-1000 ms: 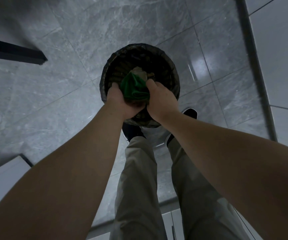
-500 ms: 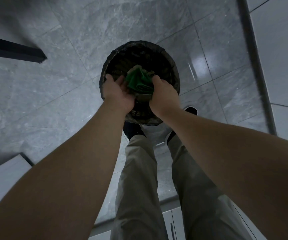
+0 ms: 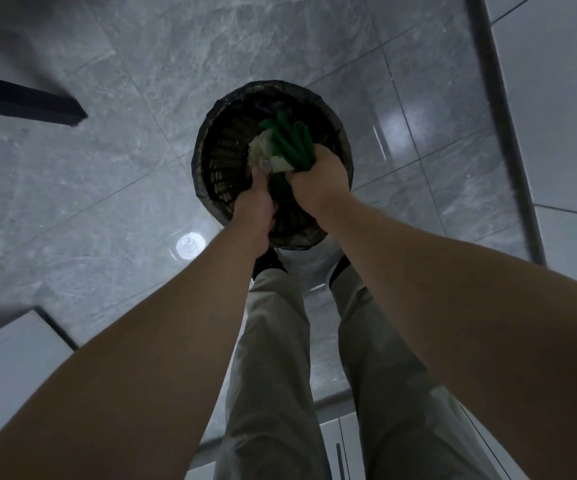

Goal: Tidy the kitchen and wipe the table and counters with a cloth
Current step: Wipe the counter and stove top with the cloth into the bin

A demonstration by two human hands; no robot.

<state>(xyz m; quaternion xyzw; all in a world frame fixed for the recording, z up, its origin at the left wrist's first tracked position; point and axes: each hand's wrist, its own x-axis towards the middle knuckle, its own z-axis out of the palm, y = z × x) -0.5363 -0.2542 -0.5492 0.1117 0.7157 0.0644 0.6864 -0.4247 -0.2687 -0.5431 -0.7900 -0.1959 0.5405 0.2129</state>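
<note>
The green cloth (image 3: 288,140) is bunched up over the black-lined bin (image 3: 204,157) on the grey tiled floor. The left hand (image 3: 254,206) pinches a pale wad (image 3: 259,150) beside it. The right hand (image 3: 318,178) grips the cloth, fingers curled tight.

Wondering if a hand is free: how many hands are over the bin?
2. The left hand is over the bin, touching a pale wad; the right hand, beside it, grips the green cloth. None seems hidden.
</note>
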